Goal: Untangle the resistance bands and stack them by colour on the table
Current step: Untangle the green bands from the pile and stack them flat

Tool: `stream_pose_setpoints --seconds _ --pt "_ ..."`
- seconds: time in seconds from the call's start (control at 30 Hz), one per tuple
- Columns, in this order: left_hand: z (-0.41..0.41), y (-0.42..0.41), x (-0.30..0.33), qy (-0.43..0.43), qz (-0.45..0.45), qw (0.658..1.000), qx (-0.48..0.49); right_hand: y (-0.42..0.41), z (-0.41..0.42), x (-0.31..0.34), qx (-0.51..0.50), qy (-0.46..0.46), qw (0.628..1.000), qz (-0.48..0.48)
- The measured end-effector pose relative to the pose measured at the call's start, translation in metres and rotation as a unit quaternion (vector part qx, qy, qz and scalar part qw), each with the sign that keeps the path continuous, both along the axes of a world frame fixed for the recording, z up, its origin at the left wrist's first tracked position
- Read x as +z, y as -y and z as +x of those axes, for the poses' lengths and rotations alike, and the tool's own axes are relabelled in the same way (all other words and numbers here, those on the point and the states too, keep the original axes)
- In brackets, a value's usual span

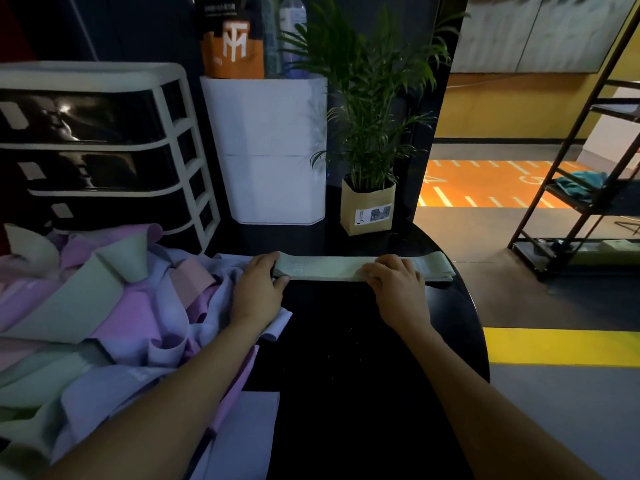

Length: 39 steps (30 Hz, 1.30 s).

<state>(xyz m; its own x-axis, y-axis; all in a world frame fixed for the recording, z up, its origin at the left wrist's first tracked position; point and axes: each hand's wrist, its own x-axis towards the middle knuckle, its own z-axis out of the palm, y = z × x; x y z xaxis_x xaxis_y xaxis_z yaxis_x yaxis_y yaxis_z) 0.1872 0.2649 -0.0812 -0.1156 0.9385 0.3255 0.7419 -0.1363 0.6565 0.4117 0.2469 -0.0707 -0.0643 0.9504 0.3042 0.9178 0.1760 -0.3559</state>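
Note:
A flat stack of pale green bands (329,268) lies across the far part of the black round table (346,358). My left hand (259,285) grips the stack's left end, thumb under its near edge. My right hand (394,277) lies on the stack toward its right end, fingers curled over the near edge. A tangled pile of bands (104,317) in green, pink, purple and lavender covers the table's left side, and my left forearm lies over it.
A white and black drawer unit (104,143) stands behind the pile. A white bin (273,150) and a potted plant (369,188) stand at the back. The table edge curves down on the right. A metal shelf rack (581,188) stands on the floor beyond.

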Motion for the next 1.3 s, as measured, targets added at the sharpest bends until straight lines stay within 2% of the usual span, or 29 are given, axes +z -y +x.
stream_pose_setpoints --seconds 0.1,0.3,0.47,0.57,0.83,0.9,1.03,1.17,1.3 --pt "0.000 0.001 0.006 -0.015 -0.018 1.000 -0.006 0.002 -0.002 0.002 0.002 0.013 1.000 0.008" --pt "-0.006 -0.008 0.043 0.016 -0.082 0.996 -0.042 0.005 -0.011 0.014 -0.002 0.012 1.000 -0.024" --pt "-0.024 0.007 0.081 0.048 -0.016 0.995 -0.087 0.006 -0.050 0.041 -0.004 -0.056 0.998 -0.003" --pt "-0.047 0.028 0.095 0.036 0.011 0.995 -0.095 0.011 -0.081 0.056 0.019 -0.098 0.995 0.011" --pt "-0.124 0.081 0.108 -0.037 0.068 0.996 -0.039 0.030 -0.167 0.078 0.127 -0.134 0.983 0.018" --pt "-0.143 0.092 0.107 -0.046 0.095 0.994 0.000 0.037 -0.186 0.083 0.145 -0.147 0.978 0.018" --pt "-0.173 0.109 0.102 -0.118 0.131 0.980 0.088 0.049 -0.213 0.090 0.172 -0.158 0.972 0.018" --pt "-0.187 0.120 0.089 -0.074 0.041 0.995 0.048 0.058 -0.233 0.088 0.193 -0.150 0.970 0.009" --pt "-0.190 0.122 0.095 -0.039 0.071 0.996 -0.043 0.062 -0.242 0.096 0.209 -0.149 0.966 0.002"
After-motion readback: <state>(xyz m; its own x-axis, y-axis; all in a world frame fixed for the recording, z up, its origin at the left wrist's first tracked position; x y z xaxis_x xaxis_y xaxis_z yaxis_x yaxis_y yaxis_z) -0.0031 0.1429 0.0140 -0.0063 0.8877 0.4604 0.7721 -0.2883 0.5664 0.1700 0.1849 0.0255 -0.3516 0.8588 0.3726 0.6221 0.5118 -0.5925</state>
